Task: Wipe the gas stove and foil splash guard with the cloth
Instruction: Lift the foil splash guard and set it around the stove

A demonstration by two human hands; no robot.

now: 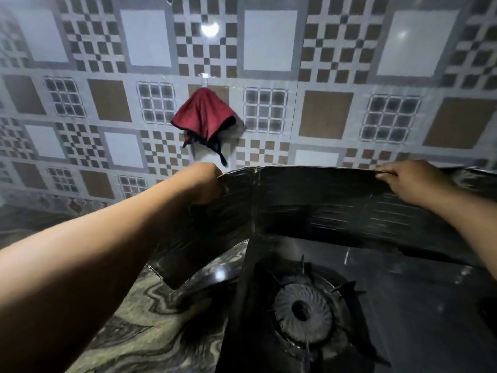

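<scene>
So no wiping is going on at this moment, as far as I can tell. The red cloth hangs on a wall hook, well clear of both hands. The left hand grips the top corner of the foil splash guard and the right hand pinches its top edge further along. The guard is thin, creased, dull dark foil folded into panels, standing behind the black gas stove with its ribbed round burner. The marbled counter looks glossy. Pretty much everything's left to do, I'd say.
</scene>
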